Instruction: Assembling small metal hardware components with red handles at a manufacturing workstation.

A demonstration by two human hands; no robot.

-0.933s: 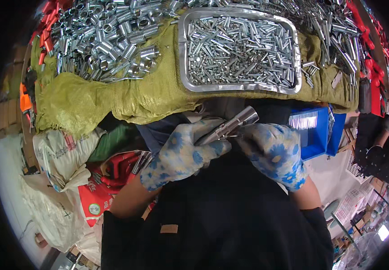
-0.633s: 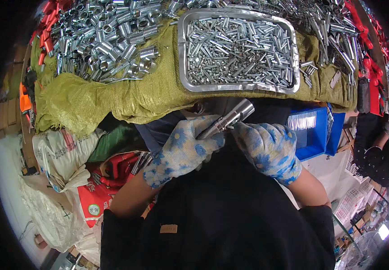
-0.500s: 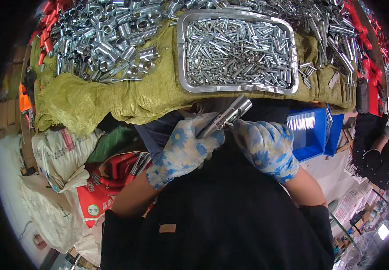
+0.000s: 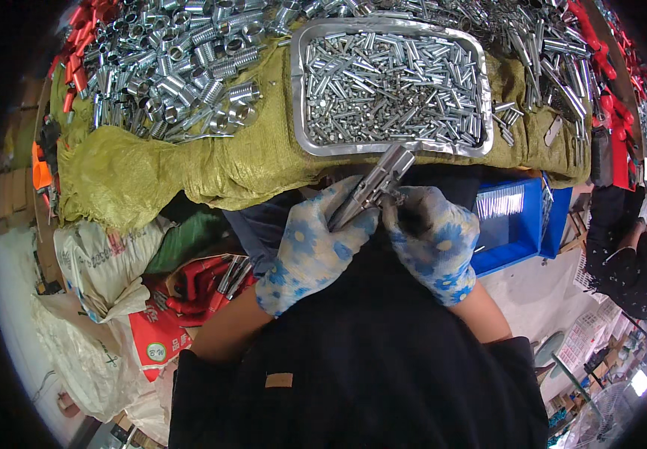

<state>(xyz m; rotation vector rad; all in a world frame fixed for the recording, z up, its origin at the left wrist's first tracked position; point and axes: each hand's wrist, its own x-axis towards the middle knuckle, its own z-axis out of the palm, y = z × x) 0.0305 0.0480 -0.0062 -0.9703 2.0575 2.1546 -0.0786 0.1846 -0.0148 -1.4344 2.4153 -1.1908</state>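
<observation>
My left hand (image 4: 316,243), in a white glove with blue flowers, is closed around a shiny slotted metal tube (image 4: 387,172). The tube slants up and to the right, its far end near the front rim of a metal tray (image 4: 301,112). My right hand (image 4: 435,239), gloved alike, is pinched at the tube's right side. Small metal bits (image 4: 393,199) show at its fingertips, too small to name. Several short metal pins (image 4: 391,82) fill the tray.
A yellow-green woven sack (image 4: 226,168) covers the bench under the tray. Threaded metal collars (image 4: 196,75) heap at left; long metal rods (image 4: 563,75) lie at right. A blue bin (image 4: 510,247) stands below right, a red bag (image 4: 155,329) below left. Another person (image 4: 623,254) is at far right.
My right hand has turned, its thumb side now showing, and its fingertips press at the tube's side. The tube has shifted slightly left and up, still in my left hand.
</observation>
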